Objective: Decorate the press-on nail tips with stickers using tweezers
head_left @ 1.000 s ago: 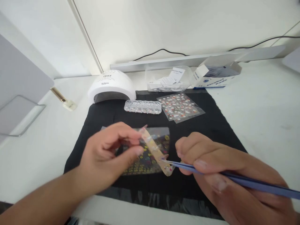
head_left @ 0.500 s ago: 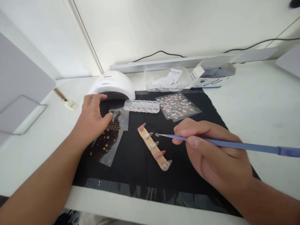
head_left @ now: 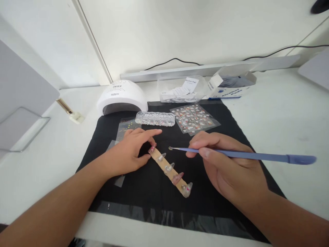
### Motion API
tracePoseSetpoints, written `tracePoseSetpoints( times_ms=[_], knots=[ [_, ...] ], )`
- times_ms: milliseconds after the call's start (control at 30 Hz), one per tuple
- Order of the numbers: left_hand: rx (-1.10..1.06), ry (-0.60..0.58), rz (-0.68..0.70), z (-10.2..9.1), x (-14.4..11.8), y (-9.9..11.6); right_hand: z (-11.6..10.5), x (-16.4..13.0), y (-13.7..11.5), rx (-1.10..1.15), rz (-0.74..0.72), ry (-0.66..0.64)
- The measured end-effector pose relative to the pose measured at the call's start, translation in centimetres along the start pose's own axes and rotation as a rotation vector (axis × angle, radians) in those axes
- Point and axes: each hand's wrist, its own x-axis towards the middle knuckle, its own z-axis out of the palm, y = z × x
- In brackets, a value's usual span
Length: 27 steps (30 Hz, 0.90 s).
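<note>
My right hand (head_left: pixel 226 161) pinches slim blue-purple tweezers (head_left: pixel 259 155), their fine tip pointing left. A tiny roundish piece, perhaps a sticker (head_left: pixel 170 148), sits at that tip, just above the black mat. With thumb and fingers, my left hand (head_left: pixel 131 151) grips the upper end of a flat wooden stick (head_left: pixel 164 168). Several false nails stand along the stick: clear ones (head_left: pixel 169 167) in the middle, a pinkish one (head_left: pixel 178 178) lower down, and a clear one with a pink mark (head_left: pixel 188 188) at the near end. The tweezer tip is beside the upper nails, apart from them.
Under my left hand lie clear sticker sheets (head_left: pixel 124 128). Behind are a rhinestone case (head_left: pixel 155 119), patterned sticker sheets (head_left: pixel 194 118), a white nail lamp (head_left: pixel 122 96), a plastic tub (head_left: pixel 182 91) and an alcohol pad box (head_left: pixel 231 85). A polish bottle (head_left: pixel 76 117) stands left.
My left hand has moved right and nearer, from the sticker sheets to the stick's upper end. The stick has shifted slightly toward me. The tweezers stay nearly in place.
</note>
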Motion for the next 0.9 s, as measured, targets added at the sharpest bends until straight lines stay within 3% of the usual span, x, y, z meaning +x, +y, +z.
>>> tracePoseSetpoints(
  times_ms=[300, 467, 900],
  knots=[
    [0.003, -0.167, 0.043, -1.6, -2.0, -0.3, -0.2, 0.1, -0.3, 0.009, 0.113, -0.093],
    [0.074, -0.193, 0.031, -2.2, -2.4, -0.5, -0.4, 0.4, -0.4, -0.014, 0.153, -0.152],
    [0.075, -0.240, -0.069, -2.6, -1.6, 0.2, -0.5, 0.2, 0.3, -0.064, 0.074, -0.197]
  ],
)
